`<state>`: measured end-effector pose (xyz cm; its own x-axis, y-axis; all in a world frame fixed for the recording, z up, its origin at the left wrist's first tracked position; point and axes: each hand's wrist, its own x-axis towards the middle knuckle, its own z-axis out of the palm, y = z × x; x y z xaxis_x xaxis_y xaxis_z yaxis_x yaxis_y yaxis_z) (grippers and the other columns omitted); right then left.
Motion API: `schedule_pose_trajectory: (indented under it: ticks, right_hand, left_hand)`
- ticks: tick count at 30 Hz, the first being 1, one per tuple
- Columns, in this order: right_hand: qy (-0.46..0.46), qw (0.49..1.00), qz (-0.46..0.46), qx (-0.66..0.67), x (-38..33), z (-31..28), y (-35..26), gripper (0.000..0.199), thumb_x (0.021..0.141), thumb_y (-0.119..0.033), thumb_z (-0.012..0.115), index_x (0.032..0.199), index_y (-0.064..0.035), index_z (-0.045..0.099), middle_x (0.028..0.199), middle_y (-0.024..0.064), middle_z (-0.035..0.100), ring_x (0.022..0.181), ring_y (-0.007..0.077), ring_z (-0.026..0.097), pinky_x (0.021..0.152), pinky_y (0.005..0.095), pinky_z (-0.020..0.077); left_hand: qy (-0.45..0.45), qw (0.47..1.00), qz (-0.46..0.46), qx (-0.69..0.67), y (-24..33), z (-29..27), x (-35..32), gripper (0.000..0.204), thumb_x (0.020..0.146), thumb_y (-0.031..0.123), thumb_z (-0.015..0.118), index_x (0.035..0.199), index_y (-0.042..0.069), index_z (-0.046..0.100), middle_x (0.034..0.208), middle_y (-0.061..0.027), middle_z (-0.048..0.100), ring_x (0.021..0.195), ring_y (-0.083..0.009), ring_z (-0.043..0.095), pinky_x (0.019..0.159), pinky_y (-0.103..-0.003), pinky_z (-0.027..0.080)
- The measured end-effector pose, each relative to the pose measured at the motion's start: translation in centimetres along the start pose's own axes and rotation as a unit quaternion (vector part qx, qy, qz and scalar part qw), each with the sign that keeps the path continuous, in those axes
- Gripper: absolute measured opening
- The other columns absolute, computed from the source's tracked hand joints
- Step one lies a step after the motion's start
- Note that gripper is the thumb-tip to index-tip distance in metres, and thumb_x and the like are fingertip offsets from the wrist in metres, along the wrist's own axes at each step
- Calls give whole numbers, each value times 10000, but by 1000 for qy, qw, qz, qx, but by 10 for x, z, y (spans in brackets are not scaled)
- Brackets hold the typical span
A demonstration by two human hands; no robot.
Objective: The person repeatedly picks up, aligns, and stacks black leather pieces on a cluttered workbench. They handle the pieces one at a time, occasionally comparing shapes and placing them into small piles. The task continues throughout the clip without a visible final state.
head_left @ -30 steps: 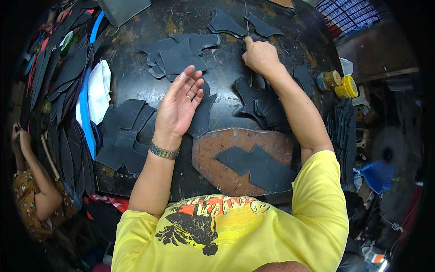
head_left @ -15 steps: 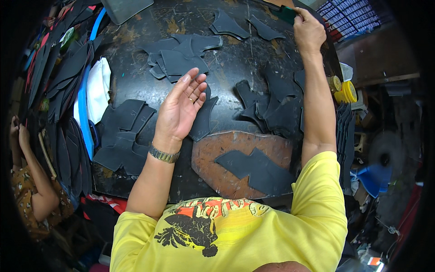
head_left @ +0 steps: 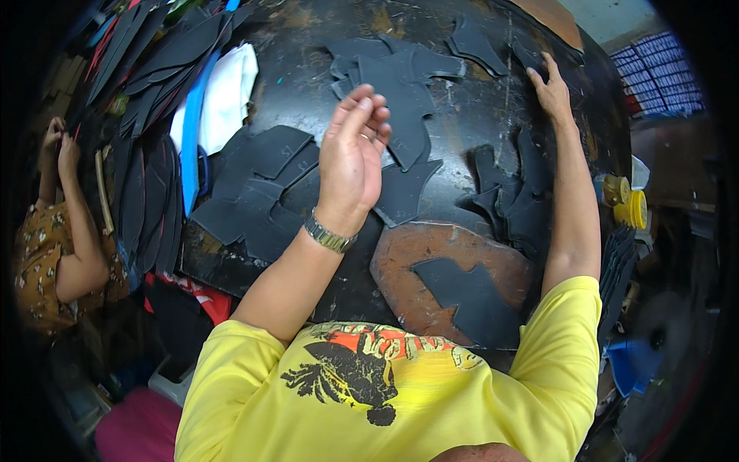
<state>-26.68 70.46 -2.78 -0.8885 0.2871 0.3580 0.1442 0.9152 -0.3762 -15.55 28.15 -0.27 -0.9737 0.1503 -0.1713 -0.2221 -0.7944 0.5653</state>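
Observation:
My left hand hovers over the middle of the dark table, palm turned inward and fingers loosely curled, holding nothing. Below and beyond it lies a pile of black, flat cut pieces, with a single black piece just to its right. At the far right my right hand reaches out with thumb and finger apart. Closest to its fingertips is a small black piece; whether they touch it I cannot tell. On a worn brown board near my chest rests another black notched piece.
More black pieces lie at left and right. A blue strip and white cloth line the table's left side, beside stacked black pieces. A co-worker's arm shows at far left. Yellow tub stands at right.
My right hand has let go of a dark green object at the far edge and now has its fingers apart near a black piece. The whole view has shifted and turned.

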Motion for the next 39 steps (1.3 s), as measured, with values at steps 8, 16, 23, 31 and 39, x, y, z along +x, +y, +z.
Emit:
schedule_pose_trajectory:
  ticks: [8,16,23,31,39]
  right_hand:
    - [73,986,-147,-42,-2,0,-61,771,898,-359,773,1559,-185,417,1462,230,557,1320,416,564,1094,472,455]
    - [-209,921,-211,253,-126,-18,-226,737,916,-121,763,1558,-288,443,1272,142,702,1098,254,674,919,386,530]
    - [-145,952,-177,205,-156,-44,-227,636,953,-137,726,1530,-265,491,1105,98,748,981,206,685,868,392,540]
    - [-236,930,60,276,-202,-71,-186,563,968,-101,696,1500,-102,512,842,76,707,790,115,643,742,266,519]
    - [-178,949,-19,259,-236,-75,-206,573,941,-57,709,1481,-159,547,906,57,712,822,105,615,781,280,510]
  left_hand:
    - [54,984,168,-33,28,-6,18,237,1009,122,630,1244,98,625,1074,-23,685,970,-126,620,871,-295,475]
    - [-294,818,349,349,-13,44,-52,190,849,19,713,1035,57,713,1002,-94,705,988,-248,679,891,-341,536]
    - [-530,671,359,373,0,64,-122,239,781,133,756,1004,83,686,990,-69,671,929,-237,655,818,-375,526]
    - [-467,685,337,447,56,-11,-149,232,782,52,769,1011,92,760,952,-43,714,868,-231,696,764,-363,549]
    - [-35,676,370,636,134,-108,-159,179,874,-40,723,1035,36,751,992,-87,712,918,-225,692,821,-323,540]
